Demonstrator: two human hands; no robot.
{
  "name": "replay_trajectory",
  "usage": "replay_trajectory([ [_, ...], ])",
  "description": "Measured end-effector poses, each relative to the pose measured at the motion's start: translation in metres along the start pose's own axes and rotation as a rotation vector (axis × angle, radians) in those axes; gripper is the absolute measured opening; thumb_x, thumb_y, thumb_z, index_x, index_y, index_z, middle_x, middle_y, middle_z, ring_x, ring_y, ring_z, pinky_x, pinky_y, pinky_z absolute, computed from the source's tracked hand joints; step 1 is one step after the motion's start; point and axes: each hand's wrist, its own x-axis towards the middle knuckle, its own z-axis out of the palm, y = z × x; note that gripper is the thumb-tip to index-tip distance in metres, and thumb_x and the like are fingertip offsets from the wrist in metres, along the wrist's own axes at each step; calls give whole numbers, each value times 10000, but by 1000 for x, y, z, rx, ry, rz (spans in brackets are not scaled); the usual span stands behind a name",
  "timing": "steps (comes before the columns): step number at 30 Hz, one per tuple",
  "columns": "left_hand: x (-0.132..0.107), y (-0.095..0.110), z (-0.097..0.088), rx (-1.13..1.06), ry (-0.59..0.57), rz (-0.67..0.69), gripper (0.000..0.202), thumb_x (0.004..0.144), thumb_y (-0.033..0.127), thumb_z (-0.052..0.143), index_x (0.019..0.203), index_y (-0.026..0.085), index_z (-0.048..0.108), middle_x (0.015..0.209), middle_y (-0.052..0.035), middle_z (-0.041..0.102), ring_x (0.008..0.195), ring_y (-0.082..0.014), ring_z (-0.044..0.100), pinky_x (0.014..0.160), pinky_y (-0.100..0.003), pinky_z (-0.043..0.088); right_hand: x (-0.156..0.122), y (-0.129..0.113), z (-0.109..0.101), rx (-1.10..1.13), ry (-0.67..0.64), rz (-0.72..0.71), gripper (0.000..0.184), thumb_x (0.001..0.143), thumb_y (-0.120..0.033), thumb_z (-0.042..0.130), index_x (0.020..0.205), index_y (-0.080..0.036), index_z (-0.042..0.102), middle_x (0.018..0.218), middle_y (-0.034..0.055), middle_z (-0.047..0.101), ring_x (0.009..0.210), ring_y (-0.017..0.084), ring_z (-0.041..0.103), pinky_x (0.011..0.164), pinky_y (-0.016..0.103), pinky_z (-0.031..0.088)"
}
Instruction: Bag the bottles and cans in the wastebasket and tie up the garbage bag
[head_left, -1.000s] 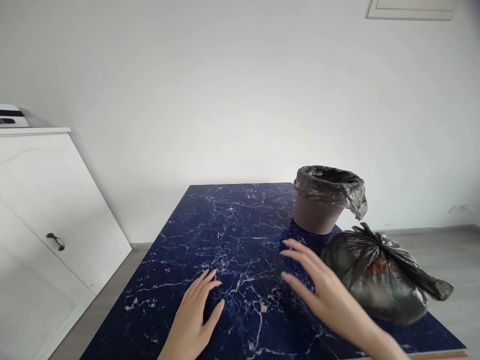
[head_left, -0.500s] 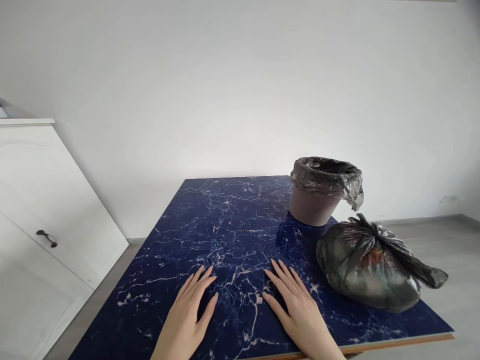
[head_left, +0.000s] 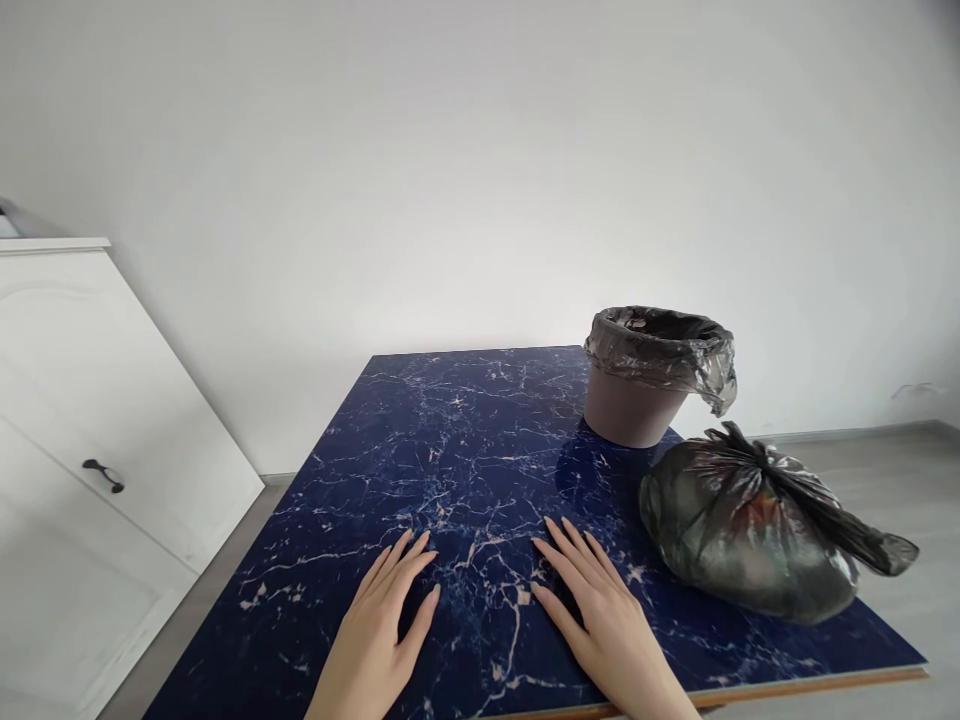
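Note:
Both hands lie palm down on a dark blue marbled table, and neither holds anything. My left hand rests near the front, fingers stretched out and thumb apart. To its right, my right hand lies flat in the same way. Beside the right hand sits a tied black garbage bag, full and bulging, its knotted end trailing to the right. Behind that bag stands a brownish trash can, upright, with a black liner folded over its rim.
On the left is a white cabinet with a dark handle. A pale wall rises behind the table. Grey floor shows at the right, past the table's edge. The garbage bag overhangs toward that edge.
The view has shifted slightly, so the trash can and garbage bag appear a little further right. Both hands stay flat in the same places on the table.

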Motion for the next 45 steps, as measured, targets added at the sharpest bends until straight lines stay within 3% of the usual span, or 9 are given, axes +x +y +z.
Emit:
replay_trajectory([
  [35,0,-3,4,-26,32,-22,463,1111,491,538,1571,443,541,1684,32,535,1556,-364,490,1160,-607,565,1,-2,-4,44,-45,19,547,1126,-554,479,1635,-361,538,1739,-18,414,1629,356,352,1302,640,392],
  [45,12,-3,2,-28,-14,-28,447,1117,498,515,1561,459,553,1694,30,514,1551,-393,476,1136,-647,564,3,-4,-7,72,-38,49,526,1120,-554,502,1613,-383,564,1726,-32,435,1621,362,368,1291,637,414],
])
